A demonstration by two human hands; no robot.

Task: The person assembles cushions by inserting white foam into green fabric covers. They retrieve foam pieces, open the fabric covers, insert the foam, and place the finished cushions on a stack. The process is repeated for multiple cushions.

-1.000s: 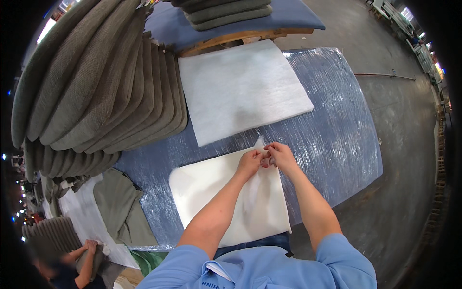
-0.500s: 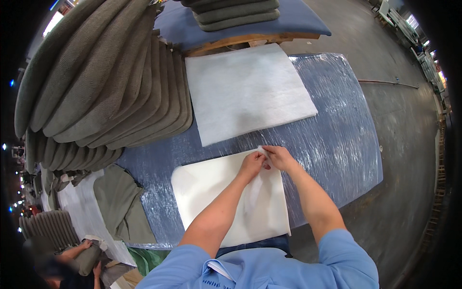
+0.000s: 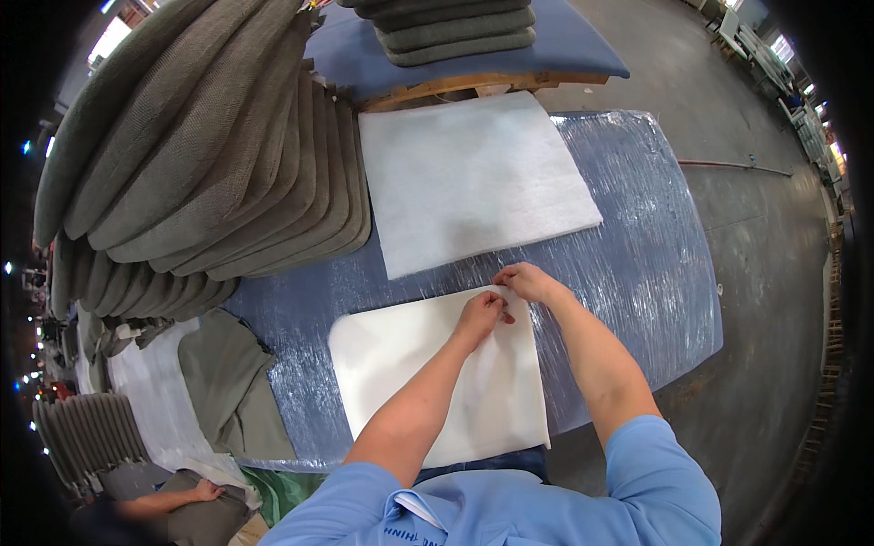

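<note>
A cream-white foam cushion pad [image 3: 419, 364], edged with fluffy white wadding [image 3: 343, 329], lies on the plastic-covered table right in front of me. Both hands meet at its far right corner. My left hand [image 3: 481, 318] is closed, its fingers curled and pinching at the thin wadding over the pad. Just beyond it, my right hand [image 3: 528, 281] bends over the corner, fingertips pinched together on the wadding's edge. The bit between the fingertips is small and partly hidden. A flat white sheet of wadding [image 3: 478, 182] rests farther back on the table.
Tall rows of grey-brown fabric cushions [image 3: 228, 173] crowd the left side. The table [image 3: 637, 255] is wrapped in shiny film over blue. Grey-green cloth [image 3: 228, 382] hangs at left. More cushions [image 3: 455, 36] are stacked behind. A co-worker's hand [image 3: 208, 491] handles a cushion at lower left.
The loose strip of wadding raised between my hands now lies down against the pad. My right hand shifted slightly toward the far edge. The co-worker's arm moved right.
</note>
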